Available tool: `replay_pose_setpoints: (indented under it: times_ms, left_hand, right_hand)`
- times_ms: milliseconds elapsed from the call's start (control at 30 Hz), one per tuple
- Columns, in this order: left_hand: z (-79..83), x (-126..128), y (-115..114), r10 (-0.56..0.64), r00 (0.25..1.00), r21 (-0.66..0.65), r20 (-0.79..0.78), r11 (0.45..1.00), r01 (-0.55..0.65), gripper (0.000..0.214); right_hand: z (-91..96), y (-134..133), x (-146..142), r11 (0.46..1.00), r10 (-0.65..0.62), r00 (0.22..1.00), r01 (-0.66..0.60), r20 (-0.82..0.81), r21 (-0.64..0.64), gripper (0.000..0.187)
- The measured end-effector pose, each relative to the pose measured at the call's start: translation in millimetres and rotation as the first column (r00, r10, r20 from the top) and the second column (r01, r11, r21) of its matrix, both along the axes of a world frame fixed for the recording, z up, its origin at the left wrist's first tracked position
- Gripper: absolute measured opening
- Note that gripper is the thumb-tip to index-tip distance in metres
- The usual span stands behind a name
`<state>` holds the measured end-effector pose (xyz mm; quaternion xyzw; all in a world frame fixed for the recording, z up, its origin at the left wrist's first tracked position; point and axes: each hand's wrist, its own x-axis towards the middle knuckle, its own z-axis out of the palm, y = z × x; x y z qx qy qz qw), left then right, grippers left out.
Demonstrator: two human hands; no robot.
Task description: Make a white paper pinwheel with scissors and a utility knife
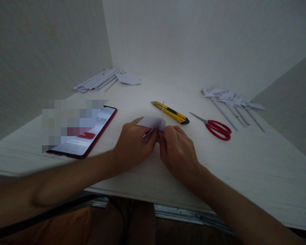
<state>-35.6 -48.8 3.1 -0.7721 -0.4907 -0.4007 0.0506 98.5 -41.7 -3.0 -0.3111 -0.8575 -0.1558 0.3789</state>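
Observation:
A folded piece of white paper [151, 122] is pinched between my two hands above the front of the table. My left hand [134, 144] is closed around its left side, fingers curled underneath. My right hand [178, 149] pinches the paper's lower right part, its fingertips touching those of the left. A thin white strip sticks up from the paper; the part between the fingertips is hidden. Just beyond the hands lies a yellow utility knife [169, 111] with a black end. Scissors with red handles [218, 130] lie to the right, pointing left.
A phone [91, 136] with a lit screen and red edge lies at left, partly blurred out. Several rolled paper tubes [98, 81] and a flat paper piece [129, 79] sit at the back left. Paper pinwheel-like pieces on sticks [226, 112] lie at right. Walls enclose the white table [244, 163].

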Motion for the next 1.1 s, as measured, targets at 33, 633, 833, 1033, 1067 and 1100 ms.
replay_pose_setpoints:
  times_ms: [33, 633, 833, 1033, 1067, 1100]
  left_hand:
    - [0.2, 0.1, 0.0, -0.006, 1.000, -0.002, 0.003, 1.000, 0.006, 0.029]
    - [1.2, -0.7, 2.2, 0.081, 0.984, -0.192, 0.159, 0.980, -0.049, 0.035]
    - [0.3, -0.6, 3.0, 0.068, 0.979, -0.174, 0.193, 0.984, -0.034, 0.036]
    - [-1.4, -2.3, 3.9, -0.014, 0.948, -0.150, 0.317, 0.986, 0.065, 0.031]
    - [-1.2, -2.6, 3.9, -0.028, 0.939, -0.160, 0.342, 0.983, 0.088, 0.029]
    - [-0.9, -2.8, 3.8, -0.039, 0.929, -0.172, 0.369, 0.979, 0.109, 0.028]
  right_hand:
    - [-0.1, 0.1, 0.1, 1.000, 0.000, 1.000, 0.000, 0.010, 0.008, 0.021]
    - [-1.4, 8.5, -1.0, 0.976, 0.028, 0.988, -0.060, 0.151, 0.208, 0.027]
    - [-0.9, 5.6, 3.7, 0.994, -0.059, 0.990, 0.046, -0.130, -0.104, 0.014]
    - [3.3, 3.4, 10.8, 0.947, -0.100, 0.936, -0.014, -0.336, -0.321, 0.014]
    - [4.1, 3.2, 11.7, 0.946, -0.093, 0.931, -0.028, -0.352, -0.324, 0.014]
    - [5.0, 3.2, 12.4, 0.946, -0.087, 0.928, -0.038, -0.363, -0.323, 0.014]
